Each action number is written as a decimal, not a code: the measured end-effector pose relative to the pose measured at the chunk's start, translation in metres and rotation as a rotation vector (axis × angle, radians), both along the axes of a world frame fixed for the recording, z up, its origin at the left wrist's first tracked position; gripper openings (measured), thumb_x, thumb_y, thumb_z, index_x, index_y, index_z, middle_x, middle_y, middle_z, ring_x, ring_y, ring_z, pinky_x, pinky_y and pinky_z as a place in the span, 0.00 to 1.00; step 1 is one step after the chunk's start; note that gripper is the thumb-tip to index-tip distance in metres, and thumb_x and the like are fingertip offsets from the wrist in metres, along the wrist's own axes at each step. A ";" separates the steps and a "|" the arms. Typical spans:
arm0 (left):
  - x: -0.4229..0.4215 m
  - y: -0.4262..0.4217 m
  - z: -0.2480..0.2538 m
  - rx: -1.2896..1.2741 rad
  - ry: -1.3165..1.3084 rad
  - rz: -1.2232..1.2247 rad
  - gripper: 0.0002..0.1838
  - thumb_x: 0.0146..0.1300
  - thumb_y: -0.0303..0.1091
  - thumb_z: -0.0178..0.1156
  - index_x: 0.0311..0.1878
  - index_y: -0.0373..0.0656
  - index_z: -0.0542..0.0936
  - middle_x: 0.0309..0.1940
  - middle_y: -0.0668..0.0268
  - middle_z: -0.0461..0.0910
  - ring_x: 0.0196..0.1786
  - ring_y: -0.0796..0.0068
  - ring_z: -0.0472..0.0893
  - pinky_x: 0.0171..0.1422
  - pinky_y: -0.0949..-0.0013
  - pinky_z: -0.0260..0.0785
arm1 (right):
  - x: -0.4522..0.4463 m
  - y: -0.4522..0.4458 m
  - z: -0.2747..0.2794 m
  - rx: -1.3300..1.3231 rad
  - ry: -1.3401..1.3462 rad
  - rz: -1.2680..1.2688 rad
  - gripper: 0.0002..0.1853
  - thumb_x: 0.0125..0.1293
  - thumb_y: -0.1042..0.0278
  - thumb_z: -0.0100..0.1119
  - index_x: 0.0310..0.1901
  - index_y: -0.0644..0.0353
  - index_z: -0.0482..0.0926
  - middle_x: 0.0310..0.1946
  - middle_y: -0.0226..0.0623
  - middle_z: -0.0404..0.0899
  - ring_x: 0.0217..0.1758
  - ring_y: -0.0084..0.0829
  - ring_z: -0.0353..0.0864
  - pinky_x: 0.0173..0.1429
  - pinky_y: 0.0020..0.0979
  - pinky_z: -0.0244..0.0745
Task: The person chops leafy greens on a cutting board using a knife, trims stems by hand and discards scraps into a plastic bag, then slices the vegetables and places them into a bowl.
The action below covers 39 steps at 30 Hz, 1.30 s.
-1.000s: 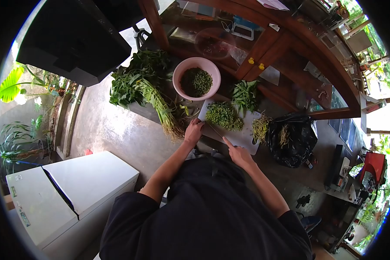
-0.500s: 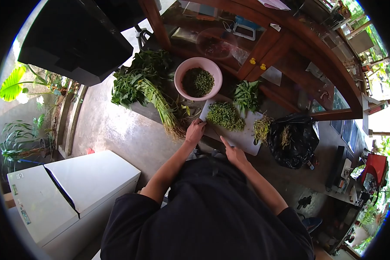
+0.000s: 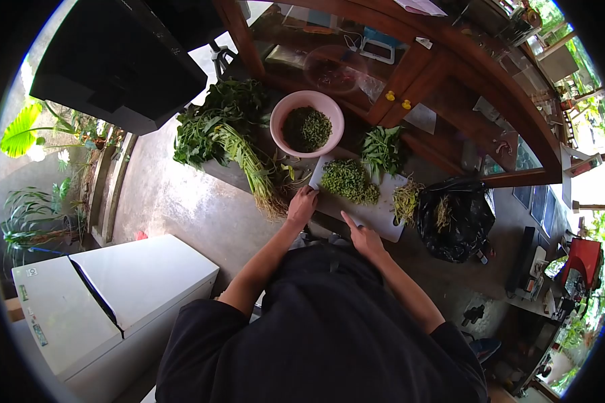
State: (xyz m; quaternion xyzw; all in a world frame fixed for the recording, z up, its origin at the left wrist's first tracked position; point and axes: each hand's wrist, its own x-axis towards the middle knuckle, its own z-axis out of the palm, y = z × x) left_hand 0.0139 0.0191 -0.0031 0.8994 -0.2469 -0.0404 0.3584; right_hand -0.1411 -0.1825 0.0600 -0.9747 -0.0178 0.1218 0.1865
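Observation:
A white cutting board (image 3: 382, 220) lies in front of me with a heap of chopped green stems (image 3: 348, 180) on it. My left hand (image 3: 303, 203) is at the board's near left corner, its fingers closed on the edge. Near the board's front edge, my right hand (image 3: 366, 238) is closed around a knife (image 3: 361, 227), index finger stretched forward; the blade is hard to make out. Leafy green tops (image 3: 382, 149) lie at the board's far side, and cut roots (image 3: 406, 201) at its right end. Behind the board stands a pink bowl (image 3: 280, 141) holding chopped greens.
A bundle of leafy greens with roots (image 3: 245, 161) lies left of the board. On the right sits a black plastic bag (image 3: 460, 232) with root scraps in it. A wooden glass-fronted cabinet (image 3: 410, 80) stands behind; a white fridge (image 3: 141, 282) is at lower left.
Almost nothing differs. The view has shifted very slightly; both hands keep their places at the cutting board, and the chopped heap looks the same.

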 end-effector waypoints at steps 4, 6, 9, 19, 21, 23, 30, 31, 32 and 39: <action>-0.003 0.002 0.005 0.046 -0.011 -0.022 0.13 0.58 0.29 0.61 0.47 0.41 0.83 0.45 0.55 0.78 0.52 0.52 0.77 0.56 0.57 0.73 | 0.003 -0.001 -0.004 0.005 -0.063 0.003 0.44 0.62 0.74 0.52 0.77 0.33 0.47 0.23 0.50 0.80 0.25 0.52 0.81 0.33 0.52 0.78; -0.002 0.002 0.004 0.047 -0.010 -0.022 0.13 0.58 0.29 0.60 0.47 0.41 0.83 0.45 0.55 0.77 0.51 0.52 0.77 0.56 0.57 0.73 | -0.002 -0.007 -0.004 0.013 -0.080 0.046 0.44 0.62 0.74 0.52 0.77 0.35 0.47 0.24 0.50 0.81 0.25 0.51 0.81 0.33 0.50 0.78; -0.003 0.003 -0.001 0.053 -0.008 -0.026 0.13 0.58 0.29 0.60 0.48 0.41 0.82 0.45 0.54 0.77 0.51 0.51 0.77 0.56 0.56 0.73 | -0.010 -0.013 -0.002 -0.012 -0.102 0.039 0.43 0.62 0.74 0.53 0.77 0.38 0.48 0.23 0.48 0.80 0.24 0.50 0.81 0.33 0.49 0.79; -0.004 -0.003 0.006 0.068 0.004 -0.025 0.13 0.58 0.27 0.59 0.47 0.43 0.83 0.46 0.57 0.78 0.51 0.53 0.77 0.55 0.56 0.74 | -0.005 -0.010 0.030 0.062 0.015 0.007 0.41 0.65 0.71 0.52 0.77 0.37 0.46 0.24 0.50 0.81 0.26 0.52 0.82 0.33 0.50 0.78; -0.004 -0.003 0.006 0.065 -0.010 -0.025 0.13 0.58 0.27 0.59 0.47 0.43 0.83 0.46 0.58 0.78 0.51 0.54 0.78 0.54 0.57 0.75 | -0.002 -0.010 0.045 0.041 0.151 0.004 0.39 0.67 0.70 0.52 0.77 0.36 0.48 0.27 0.53 0.81 0.29 0.56 0.81 0.35 0.53 0.75; -0.004 -0.003 0.005 0.062 -0.026 -0.023 0.13 0.58 0.27 0.59 0.46 0.43 0.83 0.45 0.58 0.78 0.51 0.54 0.78 0.53 0.57 0.75 | -0.003 -0.012 0.046 0.046 0.153 0.003 0.38 0.68 0.69 0.51 0.77 0.35 0.48 0.27 0.54 0.81 0.30 0.57 0.81 0.35 0.53 0.75; -0.004 -0.002 0.006 0.050 -0.037 -0.027 0.13 0.58 0.27 0.59 0.46 0.44 0.84 0.45 0.59 0.78 0.51 0.55 0.78 0.53 0.58 0.75 | 0.002 -0.012 0.057 0.060 0.146 0.022 0.40 0.67 0.70 0.50 0.77 0.33 0.45 0.28 0.55 0.82 0.31 0.59 0.82 0.39 0.56 0.77; -0.003 -0.001 0.006 0.058 -0.047 -0.032 0.13 0.58 0.27 0.59 0.46 0.44 0.84 0.45 0.59 0.78 0.51 0.55 0.78 0.53 0.58 0.75 | 0.003 -0.010 0.055 0.060 0.145 0.024 0.40 0.67 0.70 0.50 0.77 0.33 0.45 0.28 0.55 0.82 0.31 0.59 0.82 0.39 0.56 0.77; -0.003 -0.001 0.006 0.058 -0.047 -0.031 0.13 0.58 0.27 0.59 0.46 0.44 0.84 0.45 0.59 0.78 0.51 0.55 0.78 0.53 0.58 0.75 | 0.005 -0.006 0.050 0.068 0.179 0.005 0.41 0.67 0.70 0.50 0.77 0.32 0.45 0.27 0.56 0.82 0.31 0.59 0.82 0.39 0.56 0.77; -0.003 -0.001 0.002 0.012 0.014 -0.010 0.12 0.59 0.28 0.60 0.47 0.43 0.83 0.45 0.58 0.78 0.51 0.54 0.78 0.54 0.58 0.75 | -0.004 0.003 -0.024 0.181 0.003 -0.028 0.43 0.65 0.72 0.52 0.77 0.35 0.43 0.22 0.56 0.79 0.27 0.54 0.82 0.32 0.54 0.77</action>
